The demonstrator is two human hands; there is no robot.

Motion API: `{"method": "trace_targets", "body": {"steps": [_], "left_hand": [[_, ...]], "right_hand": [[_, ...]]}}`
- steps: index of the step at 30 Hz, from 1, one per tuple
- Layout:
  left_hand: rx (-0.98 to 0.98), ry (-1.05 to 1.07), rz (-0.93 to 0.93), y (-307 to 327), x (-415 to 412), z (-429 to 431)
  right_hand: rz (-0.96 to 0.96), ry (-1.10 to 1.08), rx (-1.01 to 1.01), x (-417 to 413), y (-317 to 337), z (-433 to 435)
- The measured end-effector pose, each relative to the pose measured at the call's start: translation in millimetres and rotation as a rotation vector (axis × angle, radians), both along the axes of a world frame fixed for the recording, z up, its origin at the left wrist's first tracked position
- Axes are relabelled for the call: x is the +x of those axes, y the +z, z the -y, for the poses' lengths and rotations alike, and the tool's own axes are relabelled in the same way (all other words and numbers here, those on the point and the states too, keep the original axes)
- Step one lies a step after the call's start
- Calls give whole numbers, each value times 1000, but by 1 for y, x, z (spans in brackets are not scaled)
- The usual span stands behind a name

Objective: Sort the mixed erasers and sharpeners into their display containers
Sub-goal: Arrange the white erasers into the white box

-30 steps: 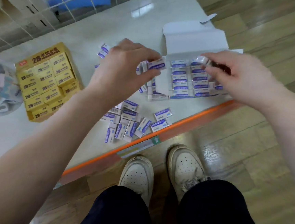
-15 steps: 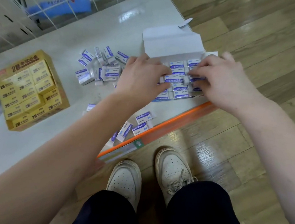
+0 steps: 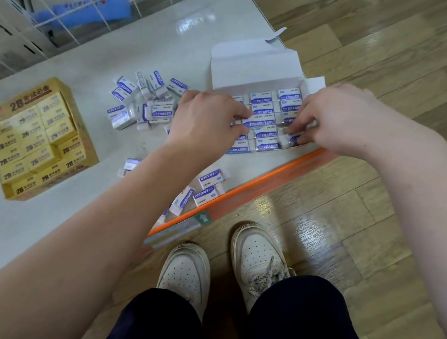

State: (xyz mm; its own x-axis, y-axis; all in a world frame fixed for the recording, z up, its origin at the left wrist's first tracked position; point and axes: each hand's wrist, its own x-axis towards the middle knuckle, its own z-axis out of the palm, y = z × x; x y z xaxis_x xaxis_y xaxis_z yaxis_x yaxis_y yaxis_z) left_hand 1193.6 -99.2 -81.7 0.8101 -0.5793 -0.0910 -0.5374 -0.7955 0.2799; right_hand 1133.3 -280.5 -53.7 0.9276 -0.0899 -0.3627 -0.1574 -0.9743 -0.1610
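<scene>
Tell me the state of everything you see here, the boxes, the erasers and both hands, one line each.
White box, lid open, partly filled with rows of erasers.
Yellow box, open, packed full.
Loose erasers, scattered on the table, unsorted.
Left hand, pinches one boxed eraser.
Right hand, fingers down in the box, grip unclear.

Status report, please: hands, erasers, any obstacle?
Left hand pinches white-and-purple wrapped eraser in open white cardboard box. Right hand touches boxed erasers, grip unclear. Loose erasers beside box; nothing blocks.
</scene>
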Motion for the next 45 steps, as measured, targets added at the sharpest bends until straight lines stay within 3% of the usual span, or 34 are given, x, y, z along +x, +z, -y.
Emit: {"method": "trace_targets", "body": {"steps": [7,15,23,31,45], "left_hand": [[-1,22,-30,2,2,2],[-11,54,-63,1,2,2],[8,62,-74,2,4,4],[56,-34,-17,2,-6,10],[132,83,-134,1,-9,23]], "right_hand": [[40,-75,-112,2,10,-12],[33,32,-251,2,8,-22],[-59,10,-165,6,15,-18],[-19,-75,-58,4,4,-11],[-119,-148,96,7,8,-3]]}}
